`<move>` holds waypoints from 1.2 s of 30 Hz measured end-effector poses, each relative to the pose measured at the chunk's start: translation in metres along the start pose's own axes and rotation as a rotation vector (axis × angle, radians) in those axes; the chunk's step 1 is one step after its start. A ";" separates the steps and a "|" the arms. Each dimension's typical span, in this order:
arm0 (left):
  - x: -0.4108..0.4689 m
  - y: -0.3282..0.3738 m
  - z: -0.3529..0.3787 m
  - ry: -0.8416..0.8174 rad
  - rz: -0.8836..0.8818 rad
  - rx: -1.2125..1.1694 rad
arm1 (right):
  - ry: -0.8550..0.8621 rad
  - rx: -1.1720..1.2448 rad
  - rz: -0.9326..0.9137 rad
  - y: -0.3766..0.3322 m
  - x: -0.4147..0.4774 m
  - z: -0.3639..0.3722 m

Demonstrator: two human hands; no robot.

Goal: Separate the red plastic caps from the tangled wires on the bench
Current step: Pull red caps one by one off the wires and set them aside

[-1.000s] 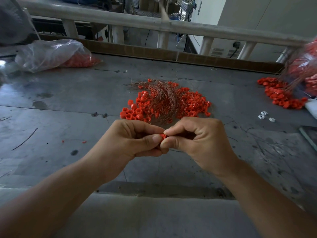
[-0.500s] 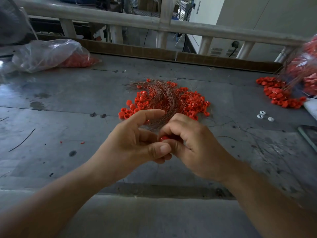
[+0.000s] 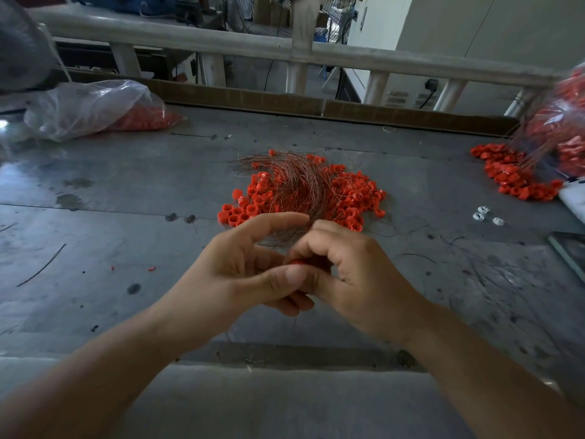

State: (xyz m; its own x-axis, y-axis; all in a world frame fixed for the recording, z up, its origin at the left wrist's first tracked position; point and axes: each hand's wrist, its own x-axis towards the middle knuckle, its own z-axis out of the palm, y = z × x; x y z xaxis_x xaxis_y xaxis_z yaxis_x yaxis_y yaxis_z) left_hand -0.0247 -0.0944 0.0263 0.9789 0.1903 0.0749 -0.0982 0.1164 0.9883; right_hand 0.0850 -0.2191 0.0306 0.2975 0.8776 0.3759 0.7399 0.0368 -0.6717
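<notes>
A heap of red plastic caps (image 3: 351,198) lies mid-bench, with a tangle of thin coppery wires (image 3: 297,182) draped over it. Just in front of the heap my two hands meet above the bench. Between them sits one red cap (image 3: 299,263), mostly hidden. My right hand (image 3: 351,274) curls its fingers round that cap. My left hand (image 3: 240,274) presses its thumb against it, with the index finger stretched out toward the wires. Whether a wire still hangs from the cap is hidden.
A clear plastic bag (image 3: 91,106) with red caps lies at the back left. A second pile of caps (image 3: 509,175) and a full bag (image 3: 566,134) sit at the right edge. Small white parts (image 3: 484,215) lie nearby. A wooden rail (image 3: 221,39) runs behind the grey bench (image 3: 95,191).
My left index finger has lifted away and straightened while the thumb stays on the cap. My right hand has turned and curled tighter round the cap. Both hands sit slightly closer to the heap.
</notes>
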 end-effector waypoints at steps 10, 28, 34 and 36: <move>0.008 0.005 -0.013 0.013 0.040 -0.347 | -0.173 0.750 0.399 -0.003 0.002 -0.007; 0.001 0.019 -0.045 0.015 -0.138 0.217 | -0.312 0.053 0.464 0.006 -0.006 -0.057; 0.003 0.003 -0.034 -0.128 -0.176 0.653 | -0.572 -0.154 0.539 0.014 -0.009 -0.050; 0.004 -0.001 -0.030 -0.190 -0.195 0.754 | -0.602 -0.257 0.483 0.017 -0.008 -0.046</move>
State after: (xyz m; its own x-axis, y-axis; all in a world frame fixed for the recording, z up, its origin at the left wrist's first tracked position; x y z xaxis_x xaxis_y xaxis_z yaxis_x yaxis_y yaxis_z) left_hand -0.0261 -0.0647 0.0215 0.9864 0.0576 -0.1542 0.1591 -0.5724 0.8044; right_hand 0.1229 -0.2470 0.0453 0.2979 0.8780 -0.3746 0.7499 -0.4580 -0.4773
